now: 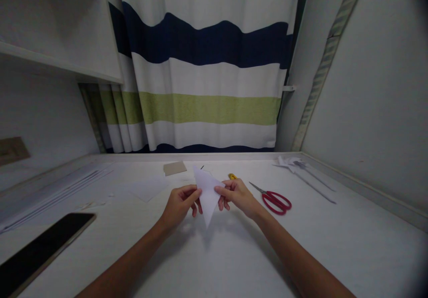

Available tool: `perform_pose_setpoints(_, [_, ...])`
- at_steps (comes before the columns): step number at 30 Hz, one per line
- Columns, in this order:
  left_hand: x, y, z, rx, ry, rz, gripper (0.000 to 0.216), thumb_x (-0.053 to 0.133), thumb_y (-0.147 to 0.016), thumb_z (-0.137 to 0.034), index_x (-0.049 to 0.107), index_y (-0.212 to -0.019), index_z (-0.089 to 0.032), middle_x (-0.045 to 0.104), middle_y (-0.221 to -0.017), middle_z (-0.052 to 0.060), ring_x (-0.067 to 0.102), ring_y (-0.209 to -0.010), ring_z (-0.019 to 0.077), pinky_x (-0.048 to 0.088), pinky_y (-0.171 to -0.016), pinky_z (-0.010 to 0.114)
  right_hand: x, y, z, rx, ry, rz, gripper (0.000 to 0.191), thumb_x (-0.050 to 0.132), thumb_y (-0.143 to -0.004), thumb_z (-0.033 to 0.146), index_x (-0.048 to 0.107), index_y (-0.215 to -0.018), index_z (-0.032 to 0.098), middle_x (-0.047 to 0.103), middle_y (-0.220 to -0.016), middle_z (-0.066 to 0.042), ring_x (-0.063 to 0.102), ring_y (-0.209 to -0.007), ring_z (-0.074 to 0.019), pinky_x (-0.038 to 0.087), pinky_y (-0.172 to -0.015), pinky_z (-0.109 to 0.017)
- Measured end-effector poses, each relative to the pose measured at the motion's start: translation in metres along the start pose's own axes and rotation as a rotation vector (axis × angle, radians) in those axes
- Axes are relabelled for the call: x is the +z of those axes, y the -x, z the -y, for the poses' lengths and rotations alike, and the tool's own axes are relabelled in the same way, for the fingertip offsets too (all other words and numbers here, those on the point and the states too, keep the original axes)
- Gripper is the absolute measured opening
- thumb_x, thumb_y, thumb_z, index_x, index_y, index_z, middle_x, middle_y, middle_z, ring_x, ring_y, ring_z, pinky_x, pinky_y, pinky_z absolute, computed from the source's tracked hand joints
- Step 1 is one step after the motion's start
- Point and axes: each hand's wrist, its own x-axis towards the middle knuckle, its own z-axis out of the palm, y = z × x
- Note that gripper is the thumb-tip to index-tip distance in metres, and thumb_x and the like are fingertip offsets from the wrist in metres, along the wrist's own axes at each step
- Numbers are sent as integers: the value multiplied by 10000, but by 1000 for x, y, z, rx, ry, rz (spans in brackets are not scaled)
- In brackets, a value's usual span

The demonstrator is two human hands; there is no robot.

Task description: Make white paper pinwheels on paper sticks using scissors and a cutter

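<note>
A small white piece of paper (207,195), pointed at its top left and at the bottom, is held up above the white table between both hands. My left hand (182,202) pinches its left edge between thumb and fingers. At the right corner my right hand (236,194) grips it the same way, thumb on the near face. Right of that hand lie scissors with red handles (276,201), blades pointing up and left. A yellow object (232,176), partly hidden behind my right hand, rests on the table; its kind is unclear.
A dark phone-like slab (43,249) lies at the near left. Long white strips (50,197) run along the left wall. A flat paper sheet (147,192) and a beige card (175,168) lie further back. White paper scraps and strips (302,168) sit at the back right. Behind hangs a striped curtain (207,108).
</note>
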Motion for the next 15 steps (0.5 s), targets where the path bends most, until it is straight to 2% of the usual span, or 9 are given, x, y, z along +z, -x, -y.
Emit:
perform_pose_setpoints(4, [-1, 1, 0, 15, 41, -24, 238, 548, -708, -260, 594, -863, -84, 541, -520, -3, 473, -407, 80, 376, -368, 190, 0, 0, 0, -29, -101, 34, 248, 512, -712, 316, 597, -772, 90, 581, -451, -2, 441, -329, -52, 296, -346, -166])
perform_pose_setpoints(8, [-4, -1, 5, 34, 109, -74, 313, 577, -684, -244, 570, -952, -83, 546, -555, 1, 458, -414, 74, 390, -388, 206, 1, -1, -2, -14, -249, 67, 362, 545, -701, 257, 541, -1018, 83, 587, -465, -7, 530, -383, -85, 322, -330, -148])
perform_pose_setpoints(15, [-7, -2, 8, 60, 143, -66, 172, 577, -675, -197, 623, -813, -106, 567, -588, 8, 480, -454, 86, 398, -407, 209, -1, -2, -7, 26, -365, 106, 375, 557, -693, 202, 534, -1049, 87, 610, -504, -36, 586, -435, -123, 398, -364, -161])
